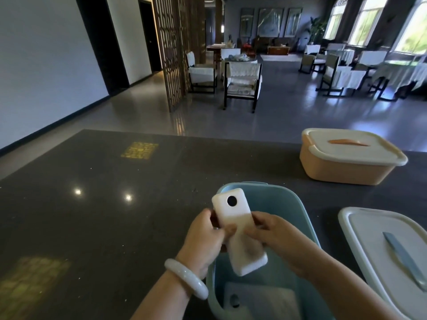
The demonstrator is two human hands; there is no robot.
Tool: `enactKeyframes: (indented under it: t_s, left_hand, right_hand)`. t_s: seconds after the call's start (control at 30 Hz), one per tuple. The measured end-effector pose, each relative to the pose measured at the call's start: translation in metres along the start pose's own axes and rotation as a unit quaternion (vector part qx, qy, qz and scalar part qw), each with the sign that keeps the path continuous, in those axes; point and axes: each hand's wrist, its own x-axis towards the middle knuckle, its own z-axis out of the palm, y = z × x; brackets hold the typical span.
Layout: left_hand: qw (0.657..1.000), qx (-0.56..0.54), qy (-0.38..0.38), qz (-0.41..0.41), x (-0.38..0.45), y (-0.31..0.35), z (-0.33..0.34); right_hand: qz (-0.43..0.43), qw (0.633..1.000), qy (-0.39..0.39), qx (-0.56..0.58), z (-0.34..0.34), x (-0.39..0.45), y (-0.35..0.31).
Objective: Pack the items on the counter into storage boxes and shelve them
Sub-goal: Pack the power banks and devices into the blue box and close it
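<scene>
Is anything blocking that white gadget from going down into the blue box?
Nothing visible. Both hands, left and right, hold the white gadget right above the open blue box; its lid lies aside.
</scene>
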Motion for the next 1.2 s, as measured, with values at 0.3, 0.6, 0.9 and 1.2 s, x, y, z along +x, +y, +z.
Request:
enactKeyframes:
  t_s: [0.3, 0.6, 0.9, 1.2]
  left_hand:
    - [0.990, 0.061, 0.036, 0.119, -0.009, -0.010, 0.018]
    - [0.955, 0.267, 0.036, 0.123, 0.005, -0.039, 0.001]
    - [0.979, 0.185, 0.044, 0.076, 0.012, -0.066, 0.006]
    - [0.977, 0.186, 0.060, 0.083, 0.016, -0.070, 0.007]
  right_hand:
    - [-0.045, 0.948, 0.146, -0.280, 0.016, -0.005, -0.001]
    - [-0.062, 0.889, -0.032, -0.453, -0.023, 0.007, 0.034]
    - [-0.034, 0.845, -0.132, -0.517, -0.003, 0.006, 0.067]
    - [-0.030, 0.839, -0.203, -0.505, -0.004, 0.004, 0.072]
